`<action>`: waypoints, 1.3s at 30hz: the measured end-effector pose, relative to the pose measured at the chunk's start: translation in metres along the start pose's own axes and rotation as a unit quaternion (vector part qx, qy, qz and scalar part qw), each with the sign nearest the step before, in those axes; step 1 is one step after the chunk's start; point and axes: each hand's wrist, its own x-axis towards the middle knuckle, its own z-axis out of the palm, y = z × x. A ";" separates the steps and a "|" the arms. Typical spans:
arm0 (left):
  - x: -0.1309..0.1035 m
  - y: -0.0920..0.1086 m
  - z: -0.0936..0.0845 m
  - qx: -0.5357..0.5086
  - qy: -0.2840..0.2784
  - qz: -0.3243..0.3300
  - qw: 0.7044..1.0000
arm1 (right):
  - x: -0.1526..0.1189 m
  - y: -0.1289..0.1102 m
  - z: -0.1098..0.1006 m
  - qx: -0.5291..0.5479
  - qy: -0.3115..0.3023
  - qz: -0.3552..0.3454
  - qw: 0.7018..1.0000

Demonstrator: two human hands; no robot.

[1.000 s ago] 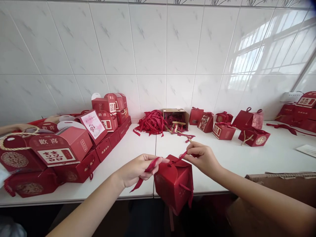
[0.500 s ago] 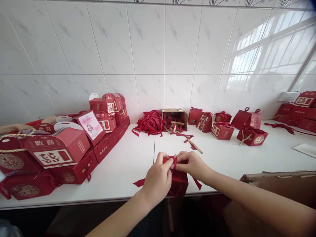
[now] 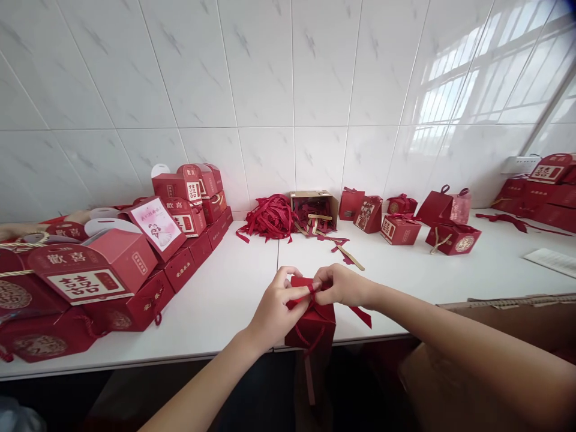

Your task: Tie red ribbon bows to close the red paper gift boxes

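A small red box [image 3: 318,327] sits at the front edge of the white table, with a twisted red cord hanging on its front. On top of it, my left hand [image 3: 276,309] pinches a red ribbon [image 3: 311,290] between thumb and fingertips. From the right, my right hand [image 3: 342,285] grips the same ribbon, its fingertips close to those of my left hand. One ribbon tail [image 3: 362,315] sticks out to the right over the table. The fingers hide part of the box top and the loop.
Stacked red gift boxes [image 3: 180,267] fill the left, a person's hand behind them. At the back are a ribbon pile [image 3: 271,217], an open carton [image 3: 333,207] of scraps and several red boxes [image 3: 399,230]. A cardboard box [image 3: 508,318] stands front right.
The view has shifted slightly. My left fingers have moved lower on the ribbon, and the ribbon tail on the left no longer shows. More of the box front and its cord is visible.
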 end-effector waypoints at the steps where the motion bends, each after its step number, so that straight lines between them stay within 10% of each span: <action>1: 0.002 -0.001 -0.002 -0.010 -0.009 0.002 1.000 | 0.001 0.001 -0.002 -0.005 -0.006 -0.002 1.000; 8: 0.013 -0.008 -0.010 -0.090 -0.061 -0.036 0.993 | 0.003 0.005 -0.005 -0.007 -0.013 -0.068 0.998; 19: 0.004 -0.007 0.009 -0.093 0.065 -0.051 0.992 | 0.002 0.001 -0.005 -0.062 -0.004 -0.093 0.994; 27: -0.007 -0.016 -0.015 -0.015 0.067 -0.129 0.989 | -0.002 0.006 -0.022 -0.165 0.018 -0.110 0.980; 39: 0.007 -0.015 -0.025 -0.179 -0.073 -0.174 0.966 | -0.002 0.012 -0.014 -0.273 0.097 -0.165 0.943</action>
